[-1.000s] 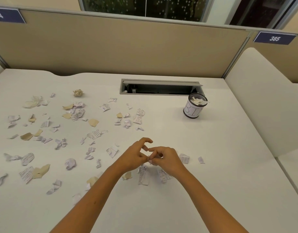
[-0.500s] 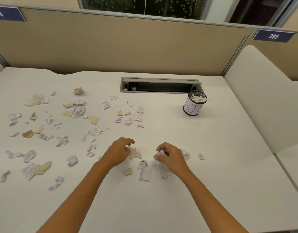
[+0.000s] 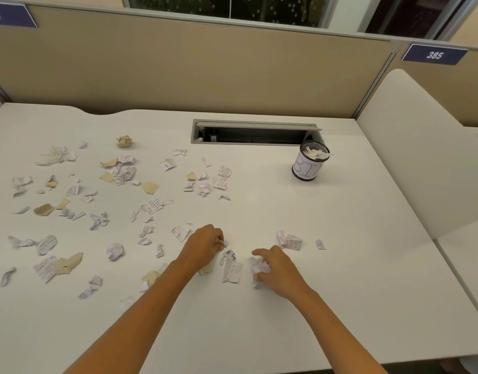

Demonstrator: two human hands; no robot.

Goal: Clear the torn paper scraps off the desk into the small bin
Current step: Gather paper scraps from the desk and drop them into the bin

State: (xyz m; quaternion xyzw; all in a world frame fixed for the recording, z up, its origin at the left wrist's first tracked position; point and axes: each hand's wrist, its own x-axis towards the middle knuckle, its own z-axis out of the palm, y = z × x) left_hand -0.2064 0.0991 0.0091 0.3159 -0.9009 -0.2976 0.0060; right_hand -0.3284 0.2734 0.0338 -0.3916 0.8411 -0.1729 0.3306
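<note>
- Head view, hands: left hand (image 3: 204,245) is low on the desk (image 3: 327,279) with fingers curled, pinching a small white scrap (image 3: 224,242) at the fingertips; right hand (image 3: 277,268) is curled round a crumpled white wad (image 3: 258,267), gripping it against the desk.
- Head view, between the hands: a printed strip (image 3: 231,268) lies flat, touching neither hand.
- Head view, bin: the small bin (image 3: 308,164) stands upright far right of centre, just in front of the cable tray (image 3: 255,132), well apart from both hands. White scraps already heap above its rim.
- Head view, what is left: most of the job, by my judgement. The scattered scraps (image 3: 119,184) cover the left half of the desk, white and tan, and a few more pieces (image 3: 293,241) lie just beyond the right hand.
- Head view, outlook: with the bin looking nearly full, later handfuls may need pressing down or they could spill.
</note>
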